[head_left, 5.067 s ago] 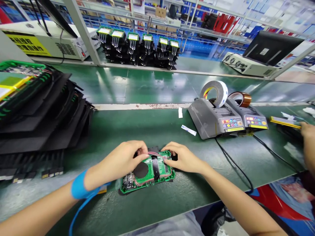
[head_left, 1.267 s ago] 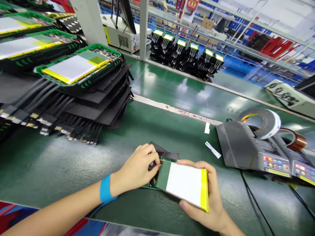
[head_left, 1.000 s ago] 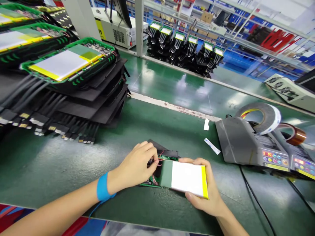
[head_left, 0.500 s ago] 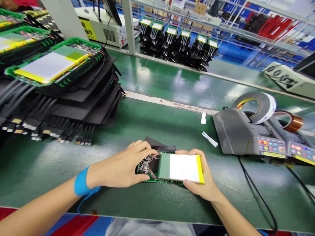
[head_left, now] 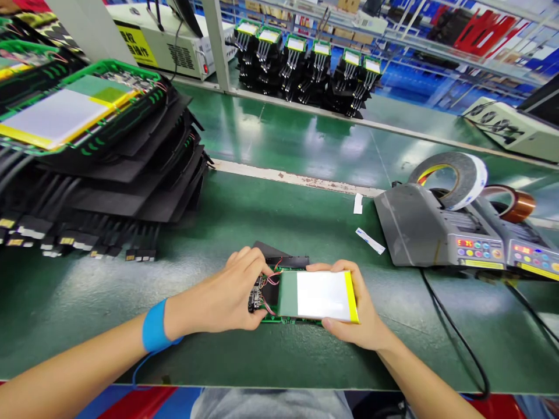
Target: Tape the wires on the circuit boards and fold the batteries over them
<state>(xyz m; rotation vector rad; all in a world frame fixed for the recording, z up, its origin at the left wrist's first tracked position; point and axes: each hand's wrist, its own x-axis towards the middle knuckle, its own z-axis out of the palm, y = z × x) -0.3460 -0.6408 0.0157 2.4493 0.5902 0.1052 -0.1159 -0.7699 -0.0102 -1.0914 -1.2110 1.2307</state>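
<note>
A flat battery pack [head_left: 323, 295], white and grey-green with a yellow end, lies over an open green and black casing [head_left: 290, 320]. My right hand [head_left: 356, 320] is closed around the pack's right end, thumb on the near edge and fingers on the far edge. At the other end, my left hand [head_left: 222, 294] spans a small circuit board [head_left: 254, 295], thumb and fingers at its opposite edges. Thin red and pale wires [head_left: 269, 302] run between board and pack. Behind the casing sits a black flap [head_left: 286, 259]. My left palm hides part of the board.
Stacked casings with batteries and cables [head_left: 100, 116] stand on the left. To the right are grey tape dispensers [head_left: 410, 227], with a grey tape roll [head_left: 454, 180] and a brown tape roll [head_left: 517, 203] on top. White strips [head_left: 370, 241] lie nearby. More cabled units [head_left: 292, 67] stand at the back.
My left hand has shifted slightly right and closed in on the circuit board, covering more of it. My right hand keeps its hold on the battery pack. The view has turned a little.
</note>
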